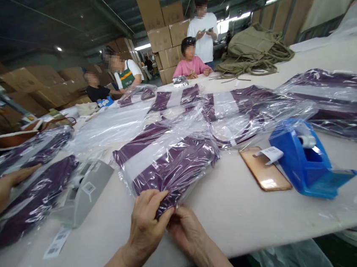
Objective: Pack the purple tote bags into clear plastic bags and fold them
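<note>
A purple garment in a clear plastic bag [170,154], with a pale band across it, lies on the table in the middle. My left hand [147,219] pinches the near corner of the bag, fingers closed on it. Right beside it, my right hand [184,229] has its fingers bent around the same corner; its fingertips are partly hidden. A blue tape dispenser [306,164] stands on the right, and a gold phone [265,169] lies just left of it with a white label [272,154] over its edge.
Another person's hand [17,176] rests on bagged purple garments [44,191] at the left, near a grey tape dispenser [84,191]. A label strip [57,243] lies on the table [99,244]. More bagged garments [335,99] lie farther back. Several people sit or stand beyond, near cardboard boxes [159,38].
</note>
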The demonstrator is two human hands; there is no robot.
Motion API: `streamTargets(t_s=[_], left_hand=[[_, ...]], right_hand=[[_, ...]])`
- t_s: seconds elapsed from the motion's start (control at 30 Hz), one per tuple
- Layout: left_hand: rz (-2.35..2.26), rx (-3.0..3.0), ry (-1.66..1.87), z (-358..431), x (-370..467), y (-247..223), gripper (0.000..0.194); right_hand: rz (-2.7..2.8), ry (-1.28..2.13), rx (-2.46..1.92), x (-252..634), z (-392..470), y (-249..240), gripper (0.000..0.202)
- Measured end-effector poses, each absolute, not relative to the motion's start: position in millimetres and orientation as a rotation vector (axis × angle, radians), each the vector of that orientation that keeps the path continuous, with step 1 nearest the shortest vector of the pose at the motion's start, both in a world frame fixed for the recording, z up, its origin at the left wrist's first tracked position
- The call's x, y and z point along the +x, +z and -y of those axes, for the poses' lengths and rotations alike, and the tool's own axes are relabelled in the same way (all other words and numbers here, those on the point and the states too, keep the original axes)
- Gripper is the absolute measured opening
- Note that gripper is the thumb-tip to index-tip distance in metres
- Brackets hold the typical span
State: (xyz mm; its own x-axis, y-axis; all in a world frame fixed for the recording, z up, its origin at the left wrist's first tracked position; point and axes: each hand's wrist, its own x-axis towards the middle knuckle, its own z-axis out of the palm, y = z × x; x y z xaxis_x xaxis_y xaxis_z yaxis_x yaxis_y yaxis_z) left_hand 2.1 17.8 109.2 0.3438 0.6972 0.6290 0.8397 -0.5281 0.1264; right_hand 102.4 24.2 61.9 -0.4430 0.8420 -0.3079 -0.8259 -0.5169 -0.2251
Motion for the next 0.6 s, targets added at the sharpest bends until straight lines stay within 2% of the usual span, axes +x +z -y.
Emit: streamTargets(t_s=[0.1,0.33,0.6], left_hand=[[1.397,-2.413,-0.969,-19.8,0.0,114.0,0.021],[1.399,-2.449,-1.018,-18.4,5.3,118.4,0.014],[1.255,-2.397,-1.08,-15.7,12.7,111.2,0.016]], right_hand=[[0.086,2.09,-0.458,102.4,-20.6,62.7,0.033],[0.057,1.956,-0.499,101.4,-19.6,76.1,0.025],[0.257,1.782,-0.684,115.5,-16.2,78.4,0.02]])
